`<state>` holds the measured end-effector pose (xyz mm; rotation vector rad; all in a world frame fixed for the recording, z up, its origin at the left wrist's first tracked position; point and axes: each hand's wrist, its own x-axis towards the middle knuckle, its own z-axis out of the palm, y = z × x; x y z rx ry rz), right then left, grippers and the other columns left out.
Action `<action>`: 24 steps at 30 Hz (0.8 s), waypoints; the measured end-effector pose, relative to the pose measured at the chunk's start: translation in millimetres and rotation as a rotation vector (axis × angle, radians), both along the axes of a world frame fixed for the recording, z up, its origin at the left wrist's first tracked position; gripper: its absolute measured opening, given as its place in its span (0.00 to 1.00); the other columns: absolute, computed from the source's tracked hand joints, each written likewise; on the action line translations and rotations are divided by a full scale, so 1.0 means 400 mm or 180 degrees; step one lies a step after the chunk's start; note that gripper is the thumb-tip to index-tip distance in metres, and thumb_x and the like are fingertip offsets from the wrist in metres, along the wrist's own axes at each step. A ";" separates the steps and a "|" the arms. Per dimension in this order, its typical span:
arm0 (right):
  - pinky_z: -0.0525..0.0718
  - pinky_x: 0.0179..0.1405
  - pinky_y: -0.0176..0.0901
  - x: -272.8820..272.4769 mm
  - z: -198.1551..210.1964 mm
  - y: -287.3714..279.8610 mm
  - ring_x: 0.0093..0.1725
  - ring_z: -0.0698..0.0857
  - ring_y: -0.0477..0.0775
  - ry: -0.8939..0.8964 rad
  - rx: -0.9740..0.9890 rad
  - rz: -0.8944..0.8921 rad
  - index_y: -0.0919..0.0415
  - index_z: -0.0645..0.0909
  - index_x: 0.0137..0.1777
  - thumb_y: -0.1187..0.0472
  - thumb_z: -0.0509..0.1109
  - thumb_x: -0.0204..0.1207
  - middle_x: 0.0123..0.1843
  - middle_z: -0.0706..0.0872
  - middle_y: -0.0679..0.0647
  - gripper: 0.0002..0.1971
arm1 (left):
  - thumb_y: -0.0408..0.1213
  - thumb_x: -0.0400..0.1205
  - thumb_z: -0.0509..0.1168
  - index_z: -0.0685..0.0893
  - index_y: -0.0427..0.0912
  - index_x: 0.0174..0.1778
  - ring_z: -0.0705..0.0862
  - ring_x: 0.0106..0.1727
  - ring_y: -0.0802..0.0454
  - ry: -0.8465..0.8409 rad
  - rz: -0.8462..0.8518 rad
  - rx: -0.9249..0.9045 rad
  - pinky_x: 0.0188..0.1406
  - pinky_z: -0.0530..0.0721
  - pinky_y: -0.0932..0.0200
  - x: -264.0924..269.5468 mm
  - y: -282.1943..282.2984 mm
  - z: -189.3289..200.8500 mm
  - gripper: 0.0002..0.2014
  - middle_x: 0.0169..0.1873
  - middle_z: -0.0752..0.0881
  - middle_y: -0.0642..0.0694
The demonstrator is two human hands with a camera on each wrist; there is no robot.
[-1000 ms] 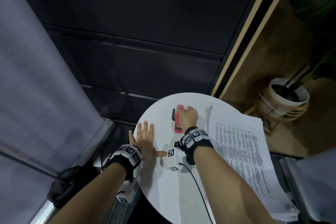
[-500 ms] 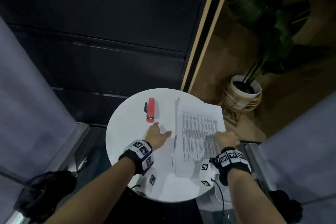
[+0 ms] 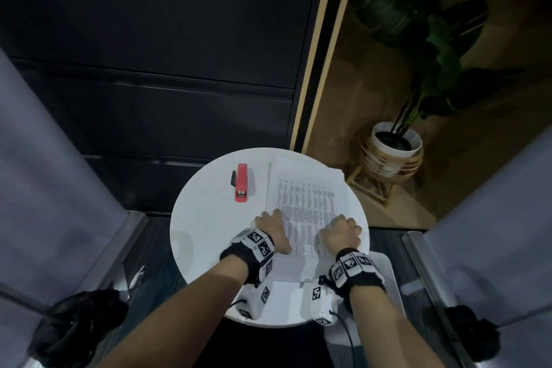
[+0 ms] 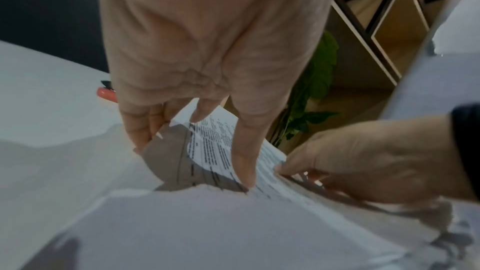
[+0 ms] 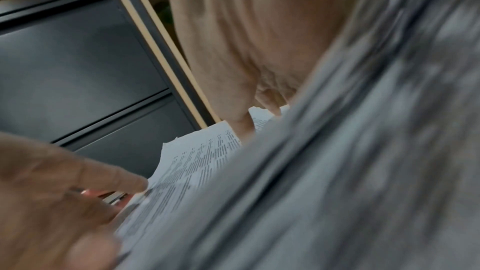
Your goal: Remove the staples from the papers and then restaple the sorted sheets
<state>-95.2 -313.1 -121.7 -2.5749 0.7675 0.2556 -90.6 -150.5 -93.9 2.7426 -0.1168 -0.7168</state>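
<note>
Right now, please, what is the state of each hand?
Left hand: fingers curled on the papers, gripping their left edge.
Right hand: curled, pinching the papers' right edge.

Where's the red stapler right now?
In the head view the stapler lies on the round white table, left of the papers, beyond the left hand.

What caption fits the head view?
Both hands, left hand and right hand, on printed papers; red stapler aside.
</note>
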 end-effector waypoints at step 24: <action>0.73 0.71 0.62 0.095 0.056 0.029 0.74 0.65 0.65 0.0858 0.0023 0.0715 0.53 0.63 0.75 0.49 0.73 0.75 0.74 0.65 0.62 0.33 | 0.44 0.79 0.72 0.68 0.41 0.77 0.77 0.66 0.44 -0.0210 -0.1340 0.0145 0.63 0.80 0.50 0.176 0.080 0.013 0.32 0.67 0.72 0.42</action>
